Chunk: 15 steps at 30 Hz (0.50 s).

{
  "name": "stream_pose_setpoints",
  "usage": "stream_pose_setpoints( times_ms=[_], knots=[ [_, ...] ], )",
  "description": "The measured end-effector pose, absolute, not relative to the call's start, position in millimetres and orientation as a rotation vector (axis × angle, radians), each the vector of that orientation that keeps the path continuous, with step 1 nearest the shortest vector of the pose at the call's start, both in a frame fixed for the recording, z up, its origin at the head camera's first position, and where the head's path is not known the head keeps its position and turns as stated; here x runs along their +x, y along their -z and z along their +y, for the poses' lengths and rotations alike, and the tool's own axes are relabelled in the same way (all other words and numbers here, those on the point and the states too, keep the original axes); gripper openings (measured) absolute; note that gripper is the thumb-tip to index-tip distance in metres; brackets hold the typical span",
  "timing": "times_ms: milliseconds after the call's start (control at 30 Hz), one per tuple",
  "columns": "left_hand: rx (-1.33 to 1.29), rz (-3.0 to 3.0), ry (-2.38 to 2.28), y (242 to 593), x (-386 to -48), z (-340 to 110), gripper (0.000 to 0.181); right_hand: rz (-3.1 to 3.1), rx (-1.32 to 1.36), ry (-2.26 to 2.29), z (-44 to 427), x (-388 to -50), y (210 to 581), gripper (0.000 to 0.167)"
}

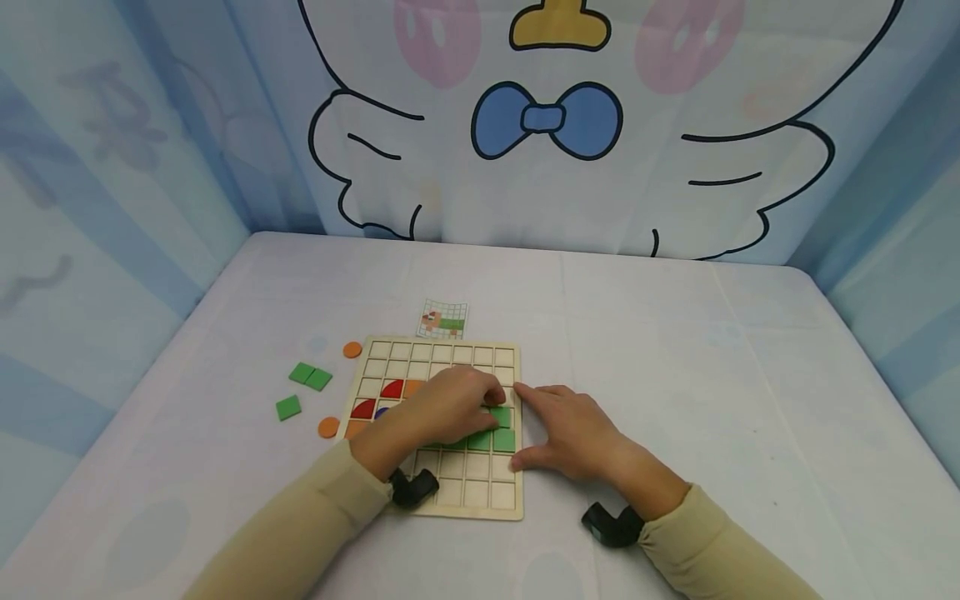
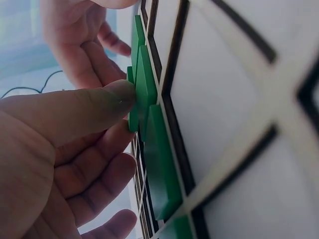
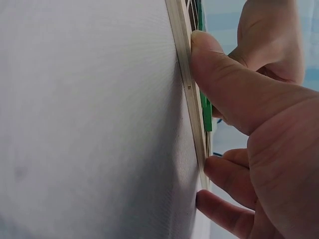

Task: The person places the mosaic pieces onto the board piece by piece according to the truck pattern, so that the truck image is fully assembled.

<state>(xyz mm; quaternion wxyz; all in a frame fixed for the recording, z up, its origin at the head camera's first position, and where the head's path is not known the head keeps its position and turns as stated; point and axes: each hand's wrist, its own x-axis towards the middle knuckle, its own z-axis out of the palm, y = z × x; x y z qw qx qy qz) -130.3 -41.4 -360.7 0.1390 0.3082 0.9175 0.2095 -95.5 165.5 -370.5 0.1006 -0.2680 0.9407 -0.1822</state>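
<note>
The left hand [image 1: 453, 406] pinches in its fingers a green tile [image 2: 133, 116], the board [image 1: 465, 493] lies beneath them, the right hand [image 1: 572, 433] touches its edge with spread fingers, and a slipping thumb may knock neighbouring tiles [image 2: 162, 167] crooked.

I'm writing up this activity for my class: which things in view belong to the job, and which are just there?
Seemingly for the job: grid board, picture card, green squares, orange discs, red pieces.

Seemingly just there: tablecloth, printed curtain, black wrist cameras.
</note>
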Motion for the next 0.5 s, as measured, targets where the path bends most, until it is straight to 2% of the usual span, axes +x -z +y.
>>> stream_pose_setpoints(
  times_ms=[500],
  knots=[
    [0.860,2.589,-0.675,359.5,-129.6,-42.0,0.025,2.784,-0.795,0.541,165.7,-95.9,372.4,0.093]
  ],
)
